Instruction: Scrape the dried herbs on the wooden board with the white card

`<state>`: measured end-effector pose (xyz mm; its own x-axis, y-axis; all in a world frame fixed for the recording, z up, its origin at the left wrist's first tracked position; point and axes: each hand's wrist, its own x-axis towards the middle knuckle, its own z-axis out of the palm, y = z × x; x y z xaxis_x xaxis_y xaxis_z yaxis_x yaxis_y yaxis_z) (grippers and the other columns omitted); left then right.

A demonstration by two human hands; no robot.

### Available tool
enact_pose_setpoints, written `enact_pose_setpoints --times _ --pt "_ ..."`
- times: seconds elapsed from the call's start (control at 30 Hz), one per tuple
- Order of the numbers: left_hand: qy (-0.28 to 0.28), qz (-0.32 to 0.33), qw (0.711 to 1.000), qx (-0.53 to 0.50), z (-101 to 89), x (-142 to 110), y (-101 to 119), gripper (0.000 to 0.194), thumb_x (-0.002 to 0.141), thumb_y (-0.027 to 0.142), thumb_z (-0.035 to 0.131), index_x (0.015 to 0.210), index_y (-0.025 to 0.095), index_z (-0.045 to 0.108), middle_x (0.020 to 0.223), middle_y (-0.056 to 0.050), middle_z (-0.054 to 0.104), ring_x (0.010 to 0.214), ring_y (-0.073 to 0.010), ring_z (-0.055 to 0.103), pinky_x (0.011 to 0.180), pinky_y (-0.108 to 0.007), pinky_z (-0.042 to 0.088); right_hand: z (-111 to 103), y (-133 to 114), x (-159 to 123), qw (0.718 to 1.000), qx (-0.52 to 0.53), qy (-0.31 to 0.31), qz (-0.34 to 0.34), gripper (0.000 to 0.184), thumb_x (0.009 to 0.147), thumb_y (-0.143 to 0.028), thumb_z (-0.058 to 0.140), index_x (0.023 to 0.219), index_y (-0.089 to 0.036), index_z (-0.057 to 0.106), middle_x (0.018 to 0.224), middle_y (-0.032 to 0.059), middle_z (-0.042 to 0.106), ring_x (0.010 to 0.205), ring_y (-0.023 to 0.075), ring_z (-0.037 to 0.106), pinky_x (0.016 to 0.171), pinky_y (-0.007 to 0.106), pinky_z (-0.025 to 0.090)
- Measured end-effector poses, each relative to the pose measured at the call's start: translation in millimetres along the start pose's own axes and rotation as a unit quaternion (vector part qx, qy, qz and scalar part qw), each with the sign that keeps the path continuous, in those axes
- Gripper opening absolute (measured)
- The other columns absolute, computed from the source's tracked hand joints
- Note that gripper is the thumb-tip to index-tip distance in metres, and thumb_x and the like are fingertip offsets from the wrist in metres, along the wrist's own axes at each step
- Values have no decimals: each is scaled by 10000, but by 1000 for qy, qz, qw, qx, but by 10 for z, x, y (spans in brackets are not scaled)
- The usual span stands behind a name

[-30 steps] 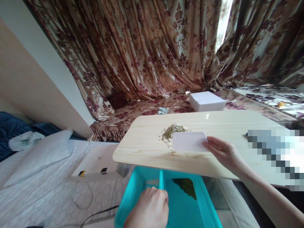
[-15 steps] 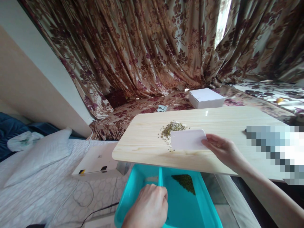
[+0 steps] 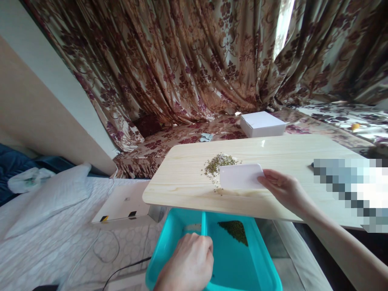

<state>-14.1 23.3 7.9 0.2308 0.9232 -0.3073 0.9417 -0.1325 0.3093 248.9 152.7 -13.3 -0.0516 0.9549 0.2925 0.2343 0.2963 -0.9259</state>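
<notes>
My right hand (image 3: 281,186) pinches the right end of a white rectangular card (image 3: 241,177), held just over the light wooden tabletop (image 3: 172,178). The card's left edge meets a loose pile of green beans mixed with white grains (image 3: 217,165), perhaps mung beans and rice. Below the table's near edge is a teal two-compartment bin (image 3: 263,258). My left hand (image 3: 189,260) is closed over its middle divider (image 3: 204,223); the fingertips are hidden underneath. Green beans (image 3: 238,231) lie in the far corner of the right compartment. A few white grains (image 3: 192,227) show in the left one.
A white box (image 3: 263,123) stands behind the table on a flowered cover. On the right of the tabletop is a blurred-out object (image 3: 348,190). At left, a flat white box (image 3: 123,204) and cables (image 3: 129,266) lie on the bed. Flowered curtains (image 3: 182,60) hang behind.
The white card has shifted very slightly right relative to the pile. My left hand has stayed over the bin's divider. The whole view has moved a little.
</notes>
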Motion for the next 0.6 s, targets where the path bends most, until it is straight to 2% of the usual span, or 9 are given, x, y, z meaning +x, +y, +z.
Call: enact_pose_setpoints --times 0.17,0.4,0.6 --pt "-7 0 1000 -1 -5 -16 6 288 821 166 382 744 233 652 799 -24 699 798 -212 623 658 -287 374 -11 11 -27 1000 4 -18 1 395 682 -542 665 868 -194 689 863 67 737 830 242 678 740 329 552" --pt "-22 -8 1000 13 -21 -23 21 310 834 164 367 791 222 669 832 -40 699 823 -216 619 672 -283 381 35 11 -52 1000 19 0 11 420 639 -576 681 833 -204 694 818 58 738 791 242 680 705 333 559" --pt "-24 -5 1000 12 -40 -22 28 314 845 167 362 802 223 669 835 -40 698 827 -219 621 683 -287 387 114 -6 -43 999 38 18 25 406 597 -579 707 787 -221 695 796 43 740 787 244 682 734 349 557"
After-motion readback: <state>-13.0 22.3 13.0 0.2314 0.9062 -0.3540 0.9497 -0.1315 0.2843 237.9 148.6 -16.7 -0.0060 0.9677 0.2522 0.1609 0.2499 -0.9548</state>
